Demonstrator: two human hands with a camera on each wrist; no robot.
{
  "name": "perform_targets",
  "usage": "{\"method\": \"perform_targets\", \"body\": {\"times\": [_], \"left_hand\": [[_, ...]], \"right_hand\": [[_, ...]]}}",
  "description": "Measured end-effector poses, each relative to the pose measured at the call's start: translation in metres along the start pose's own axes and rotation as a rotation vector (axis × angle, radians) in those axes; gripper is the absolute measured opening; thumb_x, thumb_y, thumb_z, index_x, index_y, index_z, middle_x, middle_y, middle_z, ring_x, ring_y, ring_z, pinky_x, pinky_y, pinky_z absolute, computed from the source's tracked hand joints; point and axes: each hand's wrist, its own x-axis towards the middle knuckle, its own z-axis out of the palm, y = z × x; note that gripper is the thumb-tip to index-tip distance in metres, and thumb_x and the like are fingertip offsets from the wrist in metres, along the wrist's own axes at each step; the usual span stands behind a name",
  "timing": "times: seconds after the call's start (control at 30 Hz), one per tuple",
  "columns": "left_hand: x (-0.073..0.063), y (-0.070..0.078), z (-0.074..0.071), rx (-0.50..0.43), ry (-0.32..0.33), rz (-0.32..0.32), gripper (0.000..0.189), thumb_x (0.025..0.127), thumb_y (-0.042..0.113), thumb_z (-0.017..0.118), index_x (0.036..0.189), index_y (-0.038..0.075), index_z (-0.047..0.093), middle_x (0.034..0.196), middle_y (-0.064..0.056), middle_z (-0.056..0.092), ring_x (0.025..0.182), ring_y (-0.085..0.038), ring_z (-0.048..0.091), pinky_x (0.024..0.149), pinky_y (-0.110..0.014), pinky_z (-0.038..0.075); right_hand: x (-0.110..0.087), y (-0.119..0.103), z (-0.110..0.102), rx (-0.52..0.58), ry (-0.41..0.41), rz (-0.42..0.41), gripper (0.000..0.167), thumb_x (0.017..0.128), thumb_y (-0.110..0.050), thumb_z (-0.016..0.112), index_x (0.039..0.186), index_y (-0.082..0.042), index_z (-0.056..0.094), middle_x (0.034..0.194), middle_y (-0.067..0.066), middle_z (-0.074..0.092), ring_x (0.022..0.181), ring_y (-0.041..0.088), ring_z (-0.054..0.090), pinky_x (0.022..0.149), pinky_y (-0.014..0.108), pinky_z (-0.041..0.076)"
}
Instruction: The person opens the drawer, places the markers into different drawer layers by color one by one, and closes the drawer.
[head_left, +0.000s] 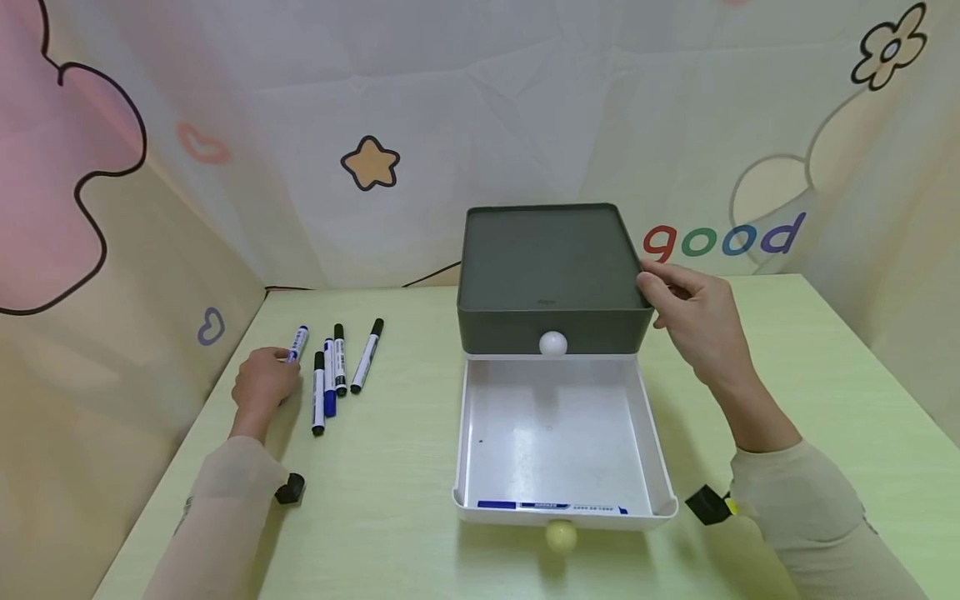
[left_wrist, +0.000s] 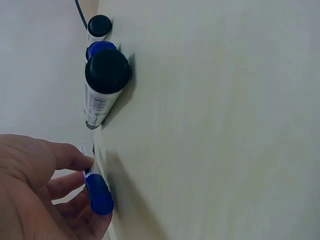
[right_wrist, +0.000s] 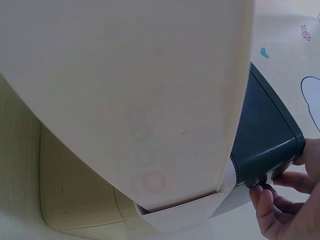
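Note:
At the left of the table, my left hand [head_left: 266,379] pinches a white whiteboard marker [head_left: 298,343] between thumb and fingers. Its blue cap shows at the near end in the left wrist view, close to the tabletop. Just right of that hand lie several more markers [head_left: 318,396], with black or blue ends. My right hand [head_left: 701,321] grips the right edge of a grey-topped drawer box [head_left: 551,258]. The box's white drawer [head_left: 551,433] is pulled out towards me. Inside it, a blue and white marker [head_left: 555,506] lies along the front wall.
A white round knob [head_left: 553,343] sits on the grey upper part, and a yellowish knob [head_left: 561,536] on the open drawer's front. A patterned cloth [head_left: 420,100] hangs behind the pale green table [head_left: 390,492]. Below the drawer, the right wrist view shows a beige lower section [right_wrist: 80,185].

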Motion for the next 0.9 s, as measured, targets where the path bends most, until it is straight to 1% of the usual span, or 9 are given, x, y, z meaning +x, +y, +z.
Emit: {"method": "perform_targets", "body": {"times": [0.1, 0.27, 0.4, 0.5, 0.67, 0.77, 0.9], "left_hand": [[-0.001, 0.0, -0.002, -0.023, 0.025, -0.007, 0.048, 0.102, 0.022, 0.054, 0.144, -0.001, 0.056, 0.136, -0.029, 0.059, 0.1, -0.039, 0.056, 0.076, -0.047, 0.044], [-0.002, -0.002, -0.008, -0.077, 0.067, -0.022, 0.049, 0.102, 0.024, 0.055, 0.145, 0.001, 0.056, 0.137, -0.024, 0.06, 0.102, -0.038, 0.057, 0.076, -0.046, 0.042], [-0.001, -0.005, -0.013, -0.12, 0.063, -0.036, 0.052, 0.102, 0.024, 0.055, 0.148, 0.001, 0.054, 0.139, -0.023, 0.059, 0.103, -0.036, 0.057, 0.075, -0.043, 0.041], [-0.003, -0.004, -0.019, -0.147, 0.047, -0.024, 0.052, 0.103, 0.025, 0.055, 0.149, 0.001, 0.052, 0.14, -0.023, 0.056, 0.103, -0.035, 0.057, 0.075, -0.042, 0.04], [-0.015, 0.006, -0.032, -0.239, 0.041, 0.021, 0.051, 0.104, 0.023, 0.053, 0.15, 0.0, 0.05, 0.137, -0.024, 0.056, 0.104, -0.034, 0.055, 0.075, -0.039, 0.044], [-0.024, 0.014, -0.038, -0.303, 0.054, 0.029, 0.05, 0.105, 0.021, 0.053, 0.15, 0.0, 0.051, 0.133, -0.022, 0.057, 0.101, -0.03, 0.054, 0.07, -0.032, 0.046], [-0.032, 0.024, -0.044, -0.362, 0.07, 0.032, 0.049, 0.105, 0.018, 0.053, 0.152, 0.004, 0.05, 0.131, -0.02, 0.057, 0.097, -0.026, 0.054, 0.062, -0.026, 0.046]], "right_hand": [[0.0, 0.0, 0.0, 0.003, 0.002, 0.0, 0.038, 0.104, -0.023, 0.061, 0.138, -0.006, 0.066, 0.101, -0.014, 0.065, 0.069, 0.01, 0.055, 0.059, 0.017, 0.049], [0.0, -0.002, 0.0, 0.005, 0.004, -0.005, 0.038, 0.104, -0.024, 0.061, 0.138, -0.006, 0.066, 0.103, -0.012, 0.065, 0.069, 0.01, 0.056, 0.059, 0.017, 0.049], [-0.001, -0.002, 0.001, 0.004, 0.004, -0.005, 0.038, 0.104, -0.024, 0.061, 0.138, -0.006, 0.066, 0.104, -0.01, 0.066, 0.07, 0.011, 0.056, 0.06, 0.017, 0.049], [-0.002, -0.003, 0.001, -0.002, 0.001, -0.003, 0.039, 0.105, -0.025, 0.061, 0.139, -0.007, 0.066, 0.105, -0.009, 0.066, 0.07, 0.011, 0.056, 0.06, 0.017, 0.049], [-0.002, -0.003, 0.001, -0.005, 0.001, 0.005, 0.039, 0.105, -0.026, 0.061, 0.139, -0.007, 0.066, 0.105, -0.011, 0.066, 0.069, 0.011, 0.056, 0.06, 0.018, 0.049], [-0.001, -0.003, 0.001, 0.001, 0.002, 0.01, 0.039, 0.104, -0.025, 0.061, 0.139, -0.007, 0.066, 0.103, -0.014, 0.066, 0.07, 0.012, 0.056, 0.06, 0.018, 0.049], [0.0, -0.001, 0.0, 0.002, 0.002, 0.014, 0.038, 0.104, -0.024, 0.061, 0.139, -0.007, 0.066, 0.101, -0.017, 0.065, 0.069, 0.012, 0.057, 0.059, 0.017, 0.048]]}}
